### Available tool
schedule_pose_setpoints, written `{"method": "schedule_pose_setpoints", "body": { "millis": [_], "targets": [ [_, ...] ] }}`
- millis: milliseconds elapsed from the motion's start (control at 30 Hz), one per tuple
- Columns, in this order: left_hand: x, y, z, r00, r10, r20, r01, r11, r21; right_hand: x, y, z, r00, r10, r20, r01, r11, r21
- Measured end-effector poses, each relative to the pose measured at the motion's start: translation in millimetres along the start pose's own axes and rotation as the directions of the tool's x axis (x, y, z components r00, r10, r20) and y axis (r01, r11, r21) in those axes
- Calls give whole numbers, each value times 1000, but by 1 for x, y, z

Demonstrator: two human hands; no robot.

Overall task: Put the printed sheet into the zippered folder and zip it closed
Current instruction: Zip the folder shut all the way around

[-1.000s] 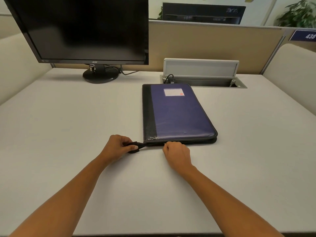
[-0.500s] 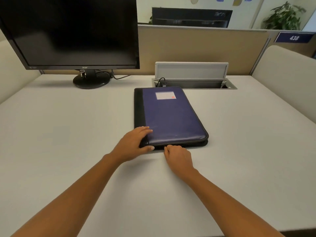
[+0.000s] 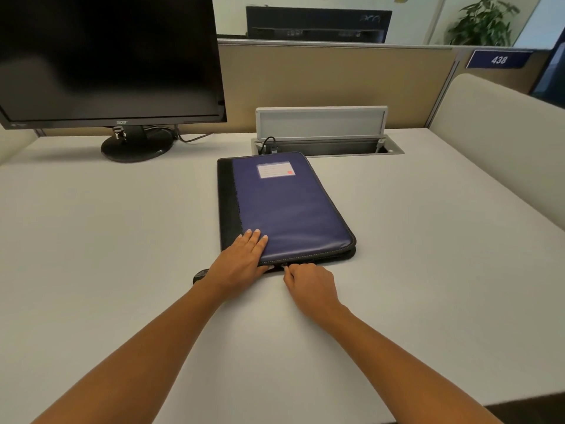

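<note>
On the desk [image 3: 122,240], the folder [image 3: 290,209] is lying closed, near edge toward the person. Left hand [image 3: 241,261] is pressing flat, fingers straight, on the cover's near left corner. Right hand [image 3: 308,283] is curling at that edge, apparently pinching the zip pull [image 3: 285,265]. No sheet is showing, so it is probably sitting inside. Zipping seems to be the step in hand. Next, the pull is needing a steady draw rightward, where the edge is looking gapped, with the left hand bracing.

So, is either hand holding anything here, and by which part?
The right hand pinches the zip pull at the near edge of the folder; the left hand holds nothing, just presses flat on its cover.
</note>
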State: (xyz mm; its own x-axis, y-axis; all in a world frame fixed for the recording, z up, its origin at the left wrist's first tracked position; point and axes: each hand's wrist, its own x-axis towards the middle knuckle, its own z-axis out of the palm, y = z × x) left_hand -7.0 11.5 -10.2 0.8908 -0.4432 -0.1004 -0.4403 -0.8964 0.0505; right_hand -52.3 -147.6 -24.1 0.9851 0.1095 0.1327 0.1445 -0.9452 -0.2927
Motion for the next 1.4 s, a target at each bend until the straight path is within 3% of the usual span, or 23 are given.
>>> {"method": "schedule_pose_setpoints", "body": {
  "millis": [467,600,833,1167,1400],
  "targets": [
    [-2,7,-5,1000,-11,5,11,998,-58,-2,-7,2,999,-29,31,30,999,-36],
    [-8,-2,-6,999,14,-48,-19,993,-116,-2,-6,-2,1000,11,22,-10,1000,-10],
    [-16,-14,-4,1000,-14,-17,14,1000,-9,-5,-11,2,995,21,102,-14,997,-75],
    [-13,-4,-1,1000,-12,17,11,999,39,-8,-40,12,998,34,51,-35,999,25],
    [-19,-11,-2,996,6,-87,-18,990,-137,-13,-38,14,997,28,-71,-26,999,37]
  ]
}}
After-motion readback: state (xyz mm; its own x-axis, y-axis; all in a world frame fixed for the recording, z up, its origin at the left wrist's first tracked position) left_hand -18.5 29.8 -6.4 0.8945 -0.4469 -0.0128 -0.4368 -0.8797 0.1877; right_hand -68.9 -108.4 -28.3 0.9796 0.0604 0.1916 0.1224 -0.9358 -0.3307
